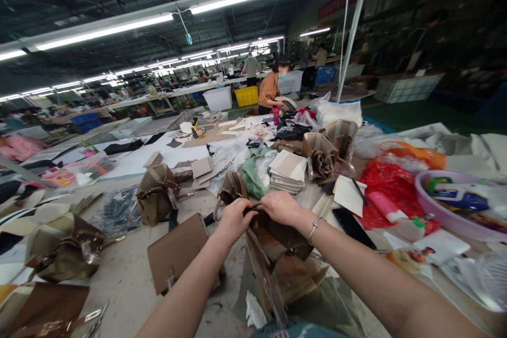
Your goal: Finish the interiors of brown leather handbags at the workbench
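Both forearms are bare and reach forward, converging. The left hand (233,220) is knuckles up, fingers curled under in a closed grip. The right hand (282,207) is palm down, fingers bent closed, just beside the left fingers. The right wrist is slightly flexed.

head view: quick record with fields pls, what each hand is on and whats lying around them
left hand: closed on the top edge of the brown bag
right hand: closed on the same edge, bracelet on its wrist
surface: cluttered table
left of hands: flat brown panel, second bag beyond it
ahead: stack of cards
right of hands: red plastic bag, pink basin
background: person in an orange top at the far end
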The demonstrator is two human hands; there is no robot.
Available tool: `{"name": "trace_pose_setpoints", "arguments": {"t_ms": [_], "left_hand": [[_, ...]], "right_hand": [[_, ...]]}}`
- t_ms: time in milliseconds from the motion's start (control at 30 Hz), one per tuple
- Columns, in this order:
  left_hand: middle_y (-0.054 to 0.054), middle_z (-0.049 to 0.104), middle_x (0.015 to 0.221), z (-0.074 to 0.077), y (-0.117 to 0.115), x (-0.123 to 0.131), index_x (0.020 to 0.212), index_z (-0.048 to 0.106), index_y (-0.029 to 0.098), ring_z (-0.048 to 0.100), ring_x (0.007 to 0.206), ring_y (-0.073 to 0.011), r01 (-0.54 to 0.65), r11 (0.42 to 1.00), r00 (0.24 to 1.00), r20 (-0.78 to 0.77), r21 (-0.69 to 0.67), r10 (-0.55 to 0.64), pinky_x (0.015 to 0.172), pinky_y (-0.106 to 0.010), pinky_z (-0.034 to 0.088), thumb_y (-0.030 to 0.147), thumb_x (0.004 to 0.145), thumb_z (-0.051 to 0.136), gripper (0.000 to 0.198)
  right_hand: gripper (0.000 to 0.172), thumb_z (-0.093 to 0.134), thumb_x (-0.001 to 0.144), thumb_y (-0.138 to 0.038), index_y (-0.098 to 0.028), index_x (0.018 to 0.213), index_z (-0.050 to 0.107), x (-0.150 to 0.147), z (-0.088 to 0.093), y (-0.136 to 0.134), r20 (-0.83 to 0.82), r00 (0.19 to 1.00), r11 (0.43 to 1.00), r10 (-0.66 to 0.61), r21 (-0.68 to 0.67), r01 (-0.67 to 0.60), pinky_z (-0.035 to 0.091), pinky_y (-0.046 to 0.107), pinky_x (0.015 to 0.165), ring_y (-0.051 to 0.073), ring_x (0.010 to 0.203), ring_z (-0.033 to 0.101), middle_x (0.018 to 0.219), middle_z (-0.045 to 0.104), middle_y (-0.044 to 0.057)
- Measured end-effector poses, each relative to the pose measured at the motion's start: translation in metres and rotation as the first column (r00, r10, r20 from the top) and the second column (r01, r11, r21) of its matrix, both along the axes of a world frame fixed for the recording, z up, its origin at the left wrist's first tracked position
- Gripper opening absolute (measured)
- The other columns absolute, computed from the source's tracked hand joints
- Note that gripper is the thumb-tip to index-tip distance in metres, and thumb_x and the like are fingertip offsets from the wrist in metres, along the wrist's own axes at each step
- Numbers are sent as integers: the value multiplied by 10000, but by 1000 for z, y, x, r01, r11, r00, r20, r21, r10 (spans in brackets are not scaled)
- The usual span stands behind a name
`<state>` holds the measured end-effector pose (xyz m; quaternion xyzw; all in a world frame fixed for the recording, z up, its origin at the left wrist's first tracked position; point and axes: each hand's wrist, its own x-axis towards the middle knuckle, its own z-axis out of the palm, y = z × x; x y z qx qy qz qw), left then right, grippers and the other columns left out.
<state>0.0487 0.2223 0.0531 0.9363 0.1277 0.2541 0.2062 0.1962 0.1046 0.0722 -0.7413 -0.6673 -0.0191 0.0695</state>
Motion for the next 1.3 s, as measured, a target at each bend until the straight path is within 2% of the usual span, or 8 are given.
{"name": "trace_pose_setpoints", "arguments": {"t_ms": [200, 367, 467, 633, 800, 1100, 1200, 1300], "left_hand": [[-49, 674, 876, 4, -4, 2, 788, 650, 184, 608, 834, -175, -35, 990, 999, 27, 135, 31, 835, -353, 475, 315, 783, 600, 140], [-36, 671, 894, 8, -7, 2, 753, 661, 208, 606, 837, -175, -53, 974, 999, 1, 219, 54, 925, -416, 412, 287, 804, 566, 134], [-33, 676, 910, 6, -7, 4, 741, 650, 212, 611, 852, -169, -48, 979, 999, -2, 196, 49, 952, -425, 389, 237, 801, 552, 118], [-23, 697, 929, 4, -3, 6, 701, 624, 202, 632, 863, -162, 49, 998, 999, 5, 36, -49, 1019, -495, 309, 188, 769, 568, 89], [-34, 705, 888, 1, 1, 6, 679, 600, 194, 641, 847, -162, 83, 991, 997, 13, -108, -82, 1012, -475, 348, 179, 755, 561, 87], [-41, 704, 913, 4, -6, 1, 833, 659, 225, 637, 852, -192, -44, 989, 999, 3, 140, 44, 1021, -513, 308, 296, 783, 596, 108], [-38, 696, 934, 4, -8, 2, 815, 670, 235, 623, 886, -192, -73, 985, 997, 5, 156, 73, 1044, -522, 267, 269, 795, 579, 100], [-33, 684, 929, 1, -7, 5, 766, 669, 226, 614, 883, -184, -59, 992, 998, 23, 108, 57, 1025, -507, 309, 224, 781, 579, 92]], "right_hand": [[354, 316, 936, -348, -168, 857, 611, 0, 4, -2, -9, 1000, 999, -24, -39, 24, 395, 258, 673, 190, 830, 620, 874, 674, 89], [345, 331, 928, -356, -171, 841, 609, -1, 4, -2, -2, 1000, 1000, -27, -12, 27, 396, 262, 653, 197, 813, 622, 860, 675, 80], [345, 333, 927, -356, -168, 842, 610, -1, 3, -2, -3, 999, 999, -33, -2, 33, 395, 258, 652, 194, 810, 620, 866, 676, 85], [323, 353, 921, -343, -174, 836, 614, 0, 2, -4, -14, 1000, 1000, -27, 7, 27, 389, 249, 653, 183, 803, 614, 859, 674, 74], [301, 367, 915, -333, -178, 844, 615, 0, 0, -4, -30, 999, 1000, -15, 8, 15, 381, 243, 669, 177, 818, 604, 865, 673, 71], [341, 335, 922, -371, -178, 861, 610, 0, 1, -4, -22, 999, 999, -46, 13, 46, 389, 254, 666, 186, 812, 608, 858, 672, 74], [333, 345, 920, -365, -171, 865, 610, -1, 3, -4, -26, 999, 999, -44, 1, 44, 389, 255, 686, 187, 827, 605, 862, 672, 84], [333, 348, 920, -365, -168, 862, 610, -1, 4, -5, -31, 999, 999, -44, -8, 44, 388, 255, 694, 184, 828, 603, 866, 672, 87]]}}
